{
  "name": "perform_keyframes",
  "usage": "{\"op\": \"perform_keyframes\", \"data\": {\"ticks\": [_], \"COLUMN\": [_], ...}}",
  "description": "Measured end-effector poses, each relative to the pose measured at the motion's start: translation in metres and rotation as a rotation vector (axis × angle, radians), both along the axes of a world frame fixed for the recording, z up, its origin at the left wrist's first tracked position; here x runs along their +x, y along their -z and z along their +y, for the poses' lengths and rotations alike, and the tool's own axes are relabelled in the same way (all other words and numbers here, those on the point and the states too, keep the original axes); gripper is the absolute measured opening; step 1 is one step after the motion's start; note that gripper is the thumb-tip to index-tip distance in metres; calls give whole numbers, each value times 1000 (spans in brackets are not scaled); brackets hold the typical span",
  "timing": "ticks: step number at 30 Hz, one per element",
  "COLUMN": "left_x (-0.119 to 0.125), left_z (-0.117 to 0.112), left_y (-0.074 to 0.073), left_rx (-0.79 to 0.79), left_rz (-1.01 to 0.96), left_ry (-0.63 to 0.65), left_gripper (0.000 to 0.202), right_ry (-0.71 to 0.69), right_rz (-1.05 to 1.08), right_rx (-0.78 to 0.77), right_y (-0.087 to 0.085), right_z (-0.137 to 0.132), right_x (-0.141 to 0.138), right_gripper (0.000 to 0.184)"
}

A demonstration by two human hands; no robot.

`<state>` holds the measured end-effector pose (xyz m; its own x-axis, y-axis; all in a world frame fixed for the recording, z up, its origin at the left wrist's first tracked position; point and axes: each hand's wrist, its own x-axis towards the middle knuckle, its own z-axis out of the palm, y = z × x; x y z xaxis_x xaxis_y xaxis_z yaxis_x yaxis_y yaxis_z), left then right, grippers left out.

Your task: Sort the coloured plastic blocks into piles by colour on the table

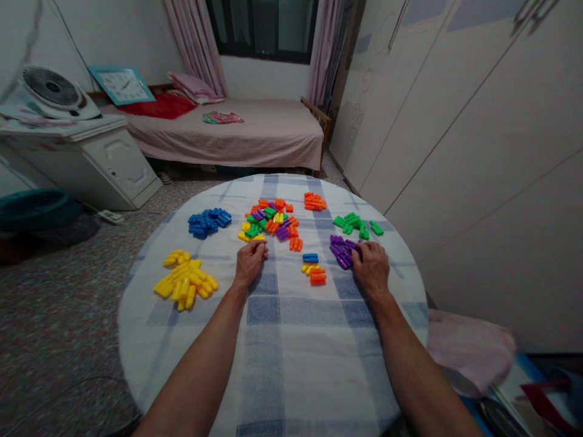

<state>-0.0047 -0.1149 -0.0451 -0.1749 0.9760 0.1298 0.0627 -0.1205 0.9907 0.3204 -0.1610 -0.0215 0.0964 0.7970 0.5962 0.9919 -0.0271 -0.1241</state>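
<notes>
A blue-and-white checked fabric tablecloth [300, 358] covers the round table. A heap of glossy yellow plastic pieces [186, 282] lies left of the left hand [252, 264]. That hand, fingers curled nearly closed, is positioned at the near edge of a multicoloured plastic pile [274, 226]; grip cannot be determined. The right hand [372, 267], fingers partly bent, contacts purple plastic pieces [342, 251]; grip cannot be determined. Beyond: green plastic pieces [350, 222], then a pink-covered bed [268, 130].

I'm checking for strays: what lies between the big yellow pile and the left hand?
The head view shows bare tablecloth between yellow pile and left hand.
</notes>
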Motion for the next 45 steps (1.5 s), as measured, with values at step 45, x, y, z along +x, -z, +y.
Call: {"op": "perform_keyframes", "data": {"ticks": [45], "left_x": [0], "left_z": [1], "left_y": [2], "left_rx": [-1], "left_rz": [-19], "left_ry": [0], "left_gripper": [32], "right_ry": [-30], "right_rz": [113], "right_rx": [-107], "right_y": [-6], "right_z": [-18], "right_x": [-7], "right_gripper": [28]}}
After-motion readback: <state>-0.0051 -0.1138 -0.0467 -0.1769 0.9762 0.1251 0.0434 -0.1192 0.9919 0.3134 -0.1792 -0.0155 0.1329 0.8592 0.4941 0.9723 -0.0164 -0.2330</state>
